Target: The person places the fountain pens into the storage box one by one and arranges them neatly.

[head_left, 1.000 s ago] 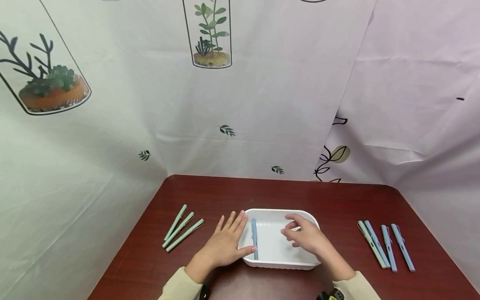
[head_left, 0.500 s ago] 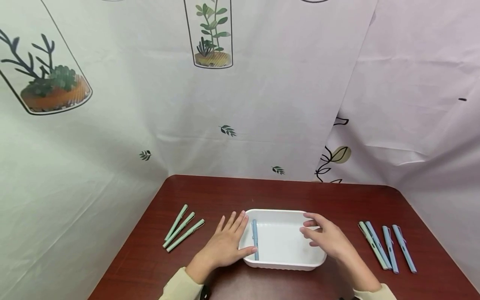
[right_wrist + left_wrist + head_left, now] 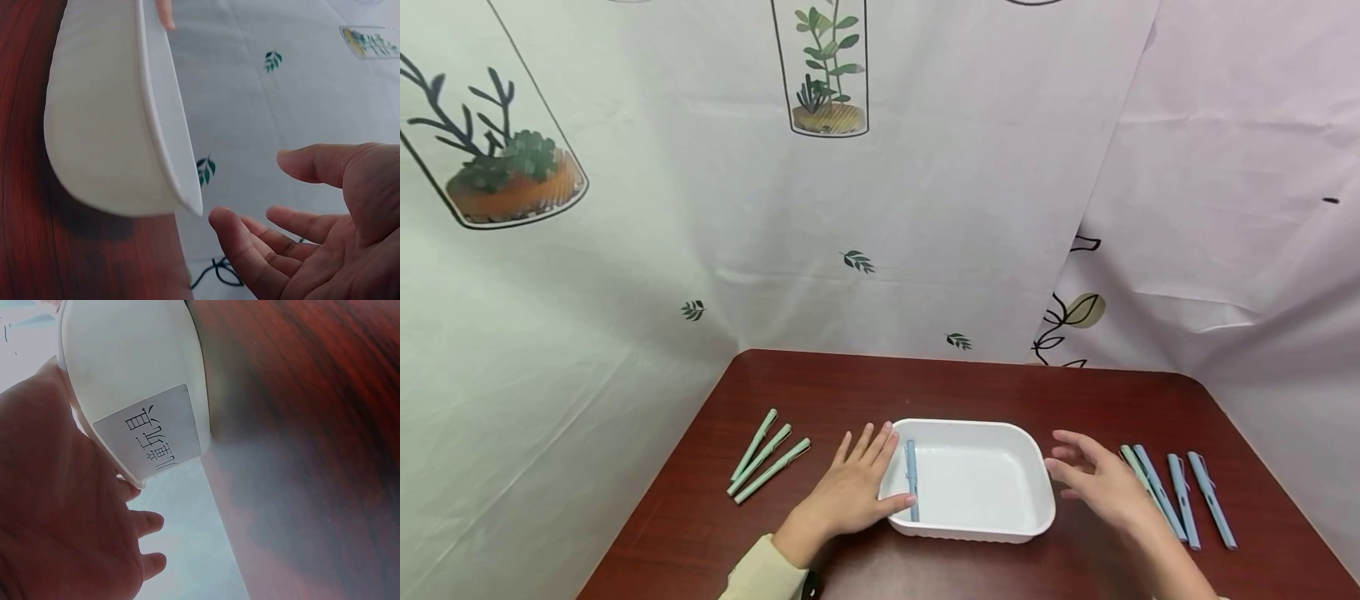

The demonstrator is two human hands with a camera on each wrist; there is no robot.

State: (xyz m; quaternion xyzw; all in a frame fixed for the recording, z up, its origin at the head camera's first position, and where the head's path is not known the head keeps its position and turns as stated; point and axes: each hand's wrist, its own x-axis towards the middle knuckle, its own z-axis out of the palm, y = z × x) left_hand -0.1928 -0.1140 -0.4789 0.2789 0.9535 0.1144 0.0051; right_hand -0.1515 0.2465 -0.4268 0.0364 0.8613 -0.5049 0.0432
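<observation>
A white rectangular tray (image 3: 985, 481) sits on the table, with one light blue pen (image 3: 912, 467) lying lengthwise along its left side. My left hand (image 3: 852, 493) rests over the tray's left rim, fingers straight and spread, the thumb reaching across the pen. In the left wrist view, a label (image 3: 150, 432) with dark characters shows on the tray's outer wall beside the palm. My right hand (image 3: 1099, 481) is just past the tray's right end, holding nothing, fingers loosely bent and thumb apart. The right wrist view shows that hand (image 3: 312, 240) near the tray's corner.
Three pale green pens (image 3: 770, 472) lie fanned out left of the tray. To the right are a green pen (image 3: 1137, 467), partly behind the right hand, and three blue pens (image 3: 1212, 500). A patterned cloth (image 3: 880, 208) hangs behind the dark red table (image 3: 985, 392).
My right hand has moved right, from above the tray's inside to beyond its right end, close to the right-hand pens. The left hand stays on the tray's left rim.
</observation>
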